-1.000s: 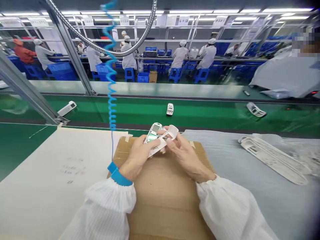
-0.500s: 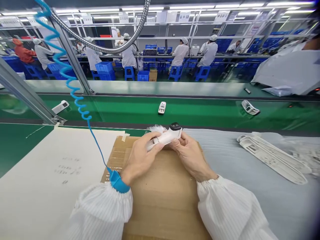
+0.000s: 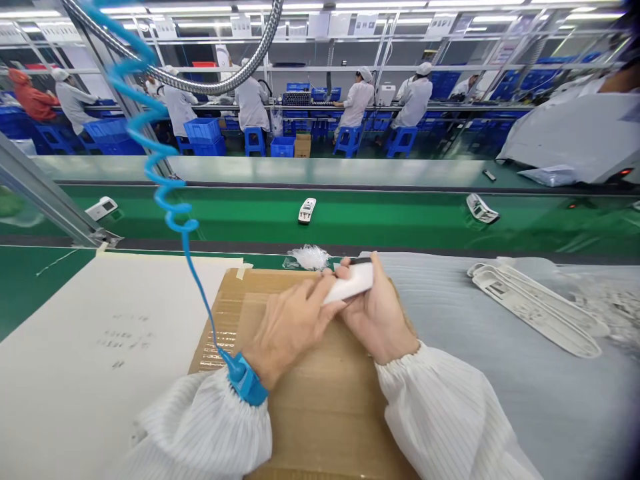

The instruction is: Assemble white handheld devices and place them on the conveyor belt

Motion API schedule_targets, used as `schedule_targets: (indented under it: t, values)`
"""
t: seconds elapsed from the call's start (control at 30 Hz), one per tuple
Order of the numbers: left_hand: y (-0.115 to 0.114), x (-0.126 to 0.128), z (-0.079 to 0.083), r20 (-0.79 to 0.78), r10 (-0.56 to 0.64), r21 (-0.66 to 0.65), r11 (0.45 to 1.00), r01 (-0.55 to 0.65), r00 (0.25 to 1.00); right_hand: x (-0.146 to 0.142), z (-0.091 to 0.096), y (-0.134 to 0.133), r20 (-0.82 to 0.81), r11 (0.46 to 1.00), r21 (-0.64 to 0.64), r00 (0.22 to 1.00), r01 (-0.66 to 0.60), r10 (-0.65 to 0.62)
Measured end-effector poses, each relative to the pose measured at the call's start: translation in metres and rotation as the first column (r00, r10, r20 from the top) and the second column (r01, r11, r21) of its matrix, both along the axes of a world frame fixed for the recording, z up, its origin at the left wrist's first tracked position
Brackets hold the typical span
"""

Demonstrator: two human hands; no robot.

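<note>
Both hands hold a white handheld plastic device (image 3: pixel 351 283) with a black end, above a sheet of brown cardboard (image 3: pixel 320 407). My right hand (image 3: pixel 383 313) cups it from the right, with fingers wrapped behind and below. Fingers of my left hand (image 3: pixel 295 323) close on its left end and cover that part. A blue wrist strap (image 3: pixel 249 381) with a coiled blue cord (image 3: pixel 173 200) circles my left wrist. Just beyond the hands lies a clump of clear plastic wrap (image 3: pixel 309 257).
White devices (image 3: pixel 307 211) lie on the green conveyor belt (image 3: pixel 240 217). Long white plastic shells (image 3: pixel 535 310) and small bagged parts (image 3: pixel 615 310) rest on the grey foam sheet (image 3: pixel 450 293) at right. A metal post (image 3: pixel 50 193) stands at left. Several people work at a far bench.
The device has turned over in my hands, its smooth white side now showing. My right hand wraps further around it. The left hand lies flatter over its end. The belt devices appear further left.
</note>
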State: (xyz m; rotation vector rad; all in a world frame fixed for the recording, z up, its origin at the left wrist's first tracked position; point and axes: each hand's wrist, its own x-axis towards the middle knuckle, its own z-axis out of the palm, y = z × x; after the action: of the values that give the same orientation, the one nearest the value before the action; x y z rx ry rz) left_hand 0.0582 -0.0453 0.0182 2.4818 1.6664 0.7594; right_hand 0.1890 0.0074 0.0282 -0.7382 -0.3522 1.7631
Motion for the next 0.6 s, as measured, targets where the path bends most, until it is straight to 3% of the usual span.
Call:
schedule_targets:
  t: [0.07, 0.13, 0.27, 0.37, 0.47, 0.6]
  values:
    - [-0.001, 0.007, -0.001, -0.148, -0.046, 0.013, 0.999, 0.049, 0.988, 0.004, 0.000, 0.003, -0.028, 0.994, -0.109, 0.999, 0.019, -0.022]
    - [0.001, 0.010, -0.001, -0.199, -0.047, 0.002, 0.999, 0.048, 0.979, 0.010, -0.001, 0.006, -0.041, 0.991, -0.136, 0.999, -0.010, 0.005]
    - [0.008, 0.000, 0.003, -0.003, 0.108, -0.031, 0.994, -0.108, 0.994, 0.011, -0.003, 0.006, -0.070, 0.983, 0.073, 0.983, -0.166, 0.171]
    - [0.009, -0.009, 0.005, 0.244, 0.173, 0.055, 0.980, -0.192, 0.954, 0.000, -0.005, -0.004, -0.016, 0.927, 0.258, 0.958, -0.273, 0.287]
    - [0.007, -0.008, 0.003, 0.330, 0.136, 0.129, 0.974, -0.188, 0.934, -0.013, -0.010, -0.015, 0.068, 0.914, 0.260, 0.951, -0.310, 0.303]
    - [0.008, 0.001, 0.000, 0.214, 0.107, 0.162, 0.976, -0.143, 0.971, -0.020, -0.015, -0.021, 0.140, 0.950, 0.200, 0.966, -0.241, 0.216]
